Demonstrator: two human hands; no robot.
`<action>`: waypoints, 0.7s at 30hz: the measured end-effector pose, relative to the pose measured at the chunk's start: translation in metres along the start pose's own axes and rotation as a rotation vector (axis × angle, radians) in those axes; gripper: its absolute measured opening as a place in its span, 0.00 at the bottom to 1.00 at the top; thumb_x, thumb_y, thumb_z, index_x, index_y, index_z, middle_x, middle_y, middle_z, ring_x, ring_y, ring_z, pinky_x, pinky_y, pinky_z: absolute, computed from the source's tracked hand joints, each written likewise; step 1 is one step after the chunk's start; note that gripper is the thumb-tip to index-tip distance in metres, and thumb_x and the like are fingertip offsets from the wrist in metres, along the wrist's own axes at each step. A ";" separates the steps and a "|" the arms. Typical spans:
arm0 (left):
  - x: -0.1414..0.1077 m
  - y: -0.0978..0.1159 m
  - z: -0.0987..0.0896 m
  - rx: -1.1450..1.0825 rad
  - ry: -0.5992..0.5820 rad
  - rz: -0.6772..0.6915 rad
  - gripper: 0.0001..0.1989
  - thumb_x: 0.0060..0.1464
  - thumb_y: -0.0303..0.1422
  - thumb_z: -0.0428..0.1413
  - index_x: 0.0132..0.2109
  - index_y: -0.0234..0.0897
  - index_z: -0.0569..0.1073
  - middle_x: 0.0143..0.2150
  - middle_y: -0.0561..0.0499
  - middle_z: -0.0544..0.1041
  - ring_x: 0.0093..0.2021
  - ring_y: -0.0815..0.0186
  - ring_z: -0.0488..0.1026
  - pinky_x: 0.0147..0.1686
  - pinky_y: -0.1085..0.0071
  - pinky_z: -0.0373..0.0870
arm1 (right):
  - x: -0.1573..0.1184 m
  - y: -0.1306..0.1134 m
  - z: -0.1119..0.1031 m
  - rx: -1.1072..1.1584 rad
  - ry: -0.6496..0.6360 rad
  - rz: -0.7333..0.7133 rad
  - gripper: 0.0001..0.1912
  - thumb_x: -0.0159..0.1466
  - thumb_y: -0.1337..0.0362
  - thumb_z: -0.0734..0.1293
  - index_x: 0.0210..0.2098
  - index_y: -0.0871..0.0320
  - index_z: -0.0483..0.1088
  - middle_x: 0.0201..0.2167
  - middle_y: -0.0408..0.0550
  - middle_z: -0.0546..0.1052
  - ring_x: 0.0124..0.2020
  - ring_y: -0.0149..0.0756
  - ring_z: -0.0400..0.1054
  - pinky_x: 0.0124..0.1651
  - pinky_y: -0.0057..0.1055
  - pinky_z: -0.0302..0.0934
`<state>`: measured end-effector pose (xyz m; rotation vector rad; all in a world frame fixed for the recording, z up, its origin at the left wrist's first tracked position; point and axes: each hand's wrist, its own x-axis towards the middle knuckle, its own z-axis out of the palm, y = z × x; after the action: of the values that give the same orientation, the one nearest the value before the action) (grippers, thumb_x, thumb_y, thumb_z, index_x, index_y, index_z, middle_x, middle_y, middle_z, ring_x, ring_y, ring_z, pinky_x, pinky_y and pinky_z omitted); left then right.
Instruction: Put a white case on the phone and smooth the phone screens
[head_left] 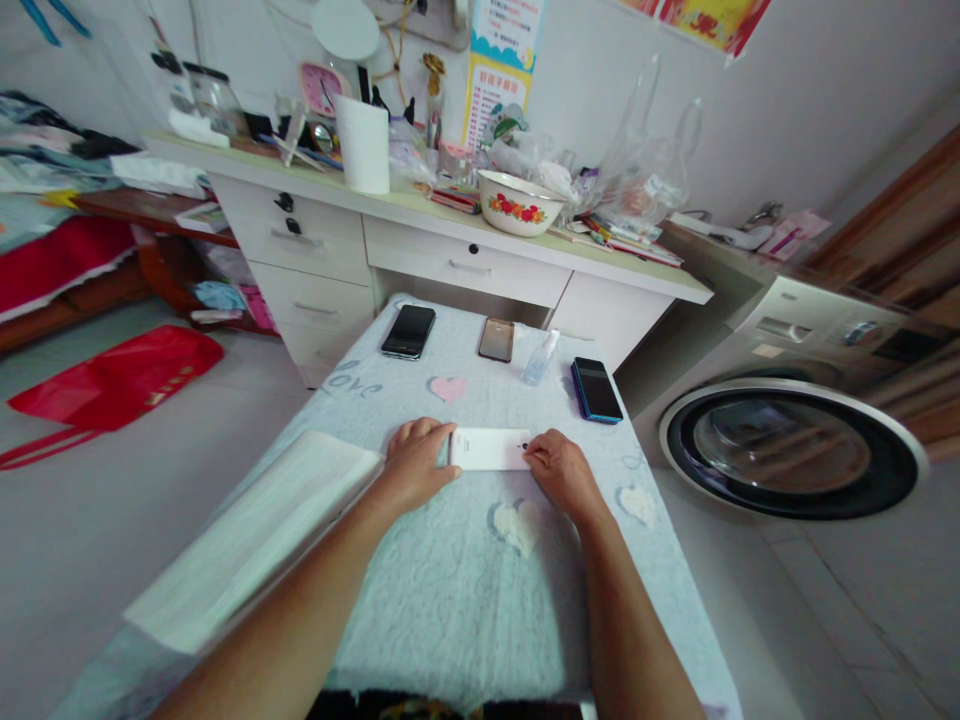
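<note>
One long desk [300, 285] with pale drawers spans the far side, its top crowded with belongings. In front of it stands a table [450, 590] covered by a light blue cloth printed with hearts and lettering. A washing machine [787, 440] with a round glass door stands to the right, and a red bag [127, 385] lies on the floor to the left. A long white folded sheet [255, 540] rests along the table's left side. On the desk sit a flowered bowl [521, 215] and an upright white roll [362, 145].

The person's left hand [416, 460] has its thumb and forefinger parted, one at each corner of the left end of a white phone [487, 450], holding it there. The right hand [562, 470] has its fingertips gathered at the other end, touching near the dark lens; whether they pinch anything cannot be told. The white phone lies crosswise, back up, near the middle of the table.

Beyond it are a black phone [409, 331] at far left, a blue-edged phone [598, 390] at right, a brownish case [496, 340] between them, and a clear spray bottle [541, 358] just beside the case.
</note>
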<state>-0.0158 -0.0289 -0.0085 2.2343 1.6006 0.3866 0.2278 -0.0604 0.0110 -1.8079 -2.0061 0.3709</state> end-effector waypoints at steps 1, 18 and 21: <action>0.000 0.000 0.000 -0.001 0.001 -0.001 0.29 0.46 0.40 0.55 0.57 0.47 0.63 0.53 0.49 0.67 0.53 0.55 0.60 0.53 0.62 0.55 | 0.001 0.000 0.001 -0.006 0.008 0.005 0.05 0.59 0.69 0.64 0.32 0.57 0.72 0.33 0.45 0.72 0.37 0.31 0.66 0.41 0.26 0.57; -0.001 0.001 0.000 -0.013 0.009 0.004 0.29 0.46 0.40 0.55 0.57 0.47 0.64 0.53 0.49 0.67 0.53 0.54 0.60 0.53 0.61 0.55 | 0.016 0.001 0.012 -0.047 0.108 0.038 0.08 0.63 0.67 0.62 0.34 0.56 0.73 0.33 0.45 0.70 0.37 0.31 0.64 0.41 0.25 0.55; -0.001 0.000 0.000 -0.012 0.012 0.014 0.29 0.46 0.40 0.55 0.57 0.46 0.64 0.53 0.48 0.67 0.53 0.55 0.61 0.53 0.61 0.55 | 0.013 0.001 0.009 -0.035 0.078 0.007 0.08 0.63 0.67 0.62 0.35 0.56 0.74 0.33 0.45 0.70 0.37 0.31 0.64 0.42 0.25 0.55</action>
<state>-0.0159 -0.0295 -0.0086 2.2400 1.5857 0.4134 0.2238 -0.0467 0.0040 -1.8223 -1.9648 0.2645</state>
